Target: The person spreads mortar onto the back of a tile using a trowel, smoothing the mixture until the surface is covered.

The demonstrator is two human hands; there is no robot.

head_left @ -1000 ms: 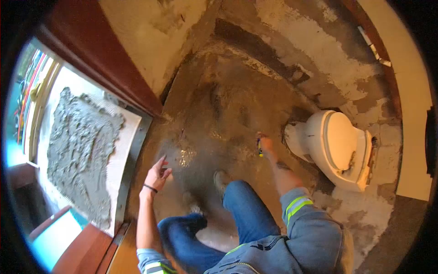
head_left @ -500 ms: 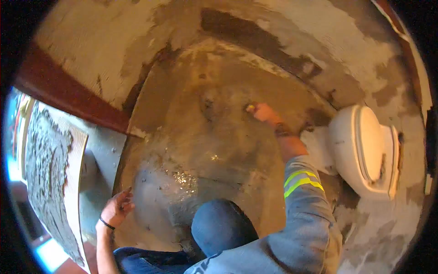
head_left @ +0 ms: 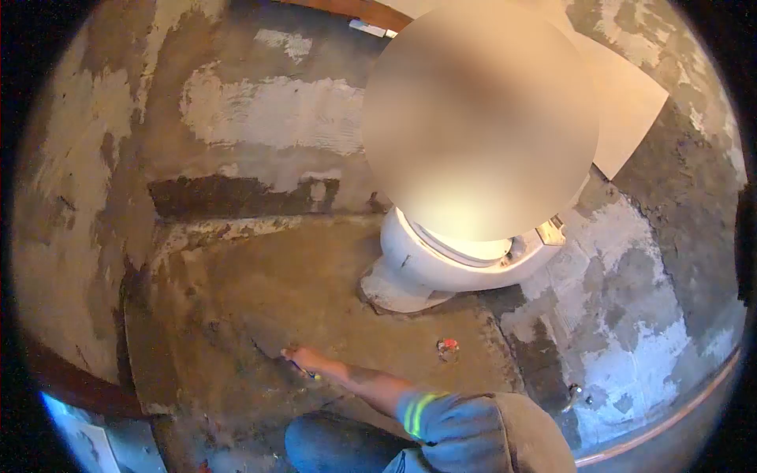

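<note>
My right hand is closed around the handle of what looks like a trowel. Yellow and blue show on the handle below my fingers, and a thin dark edge runs off to the upper left, close to the floor. Under the hand lies the wet, brownish-grey cement floor. My left hand is outside the view. A bent knee in dark jeans is just below my right forearm.
A white toilet stands beyond my arm, its upper part covered by a blurred disc. A small red piece lies on the floor. Patchy plastered walls surround the floor, with a metal fitting at the right.
My view has swung to the right, so the toilet is now near the middle. My left hand and the mortar-covered board have left the view. My right hand still grips the tool.
</note>
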